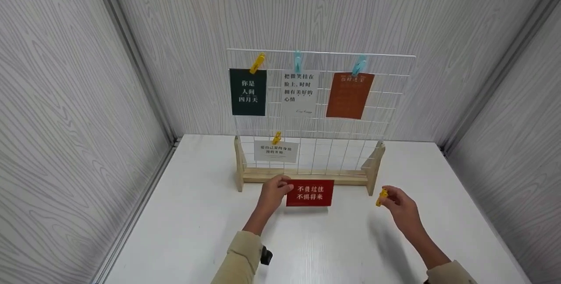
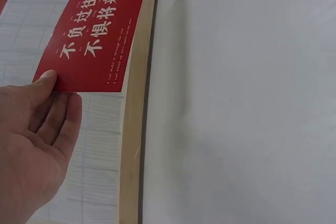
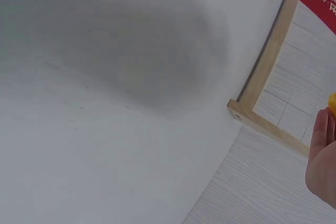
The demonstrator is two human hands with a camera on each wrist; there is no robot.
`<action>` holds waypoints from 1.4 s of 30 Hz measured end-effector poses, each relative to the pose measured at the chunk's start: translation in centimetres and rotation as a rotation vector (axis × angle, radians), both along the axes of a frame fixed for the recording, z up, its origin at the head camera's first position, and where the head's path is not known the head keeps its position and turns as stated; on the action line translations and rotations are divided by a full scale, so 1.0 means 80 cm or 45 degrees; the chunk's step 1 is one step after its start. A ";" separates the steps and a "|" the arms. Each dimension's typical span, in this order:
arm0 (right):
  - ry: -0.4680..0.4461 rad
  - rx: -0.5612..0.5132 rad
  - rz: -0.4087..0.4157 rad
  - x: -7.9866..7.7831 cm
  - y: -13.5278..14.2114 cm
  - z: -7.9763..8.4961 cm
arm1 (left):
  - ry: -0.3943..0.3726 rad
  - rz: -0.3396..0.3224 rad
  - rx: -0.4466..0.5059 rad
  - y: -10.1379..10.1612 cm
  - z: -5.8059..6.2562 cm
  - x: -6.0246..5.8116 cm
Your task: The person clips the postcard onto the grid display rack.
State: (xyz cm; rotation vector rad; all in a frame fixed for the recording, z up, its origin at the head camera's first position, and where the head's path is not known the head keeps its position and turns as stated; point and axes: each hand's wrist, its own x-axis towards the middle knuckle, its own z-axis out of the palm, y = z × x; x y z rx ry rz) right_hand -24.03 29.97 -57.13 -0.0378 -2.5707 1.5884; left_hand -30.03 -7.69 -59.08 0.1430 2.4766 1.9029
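Between thumb and fingers, my left hand (image 1: 275,193) pinches a red card (image 1: 310,193) with white lettering by its left edge. The card hangs in front of the rack's wooden base, and its face shows large in the left wrist view (image 2: 97,35). To the right, my right hand (image 1: 402,207) pinches a small yellow clothespin (image 1: 381,197) in its fingertips, off the right foot of the rack. Only part of this hand (image 3: 323,156) and a bit of yellow appear at the edge of the right wrist view.
A white wire grid rack (image 1: 342,152) stands on the white table (image 1: 197,214). Clipped to it are a dark green card (image 1: 248,104), a white card (image 1: 299,104), an orange card (image 1: 348,97) and a smaller white card (image 1: 276,154). Grey wood-grain panels (image 1: 175,21) enclose the table.
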 end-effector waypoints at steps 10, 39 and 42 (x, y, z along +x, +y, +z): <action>0.071 -0.015 -0.004 -0.024 -0.016 0.017 | 0.067 -0.055 -0.025 0.032 0.007 -0.026; 0.154 -0.205 -0.117 -0.086 -0.040 0.041 | 0.095 -0.098 -0.049 0.086 0.039 -0.073; 0.134 -0.241 -0.120 -0.092 -0.043 0.041 | 0.114 -0.095 -0.045 0.088 0.041 -0.077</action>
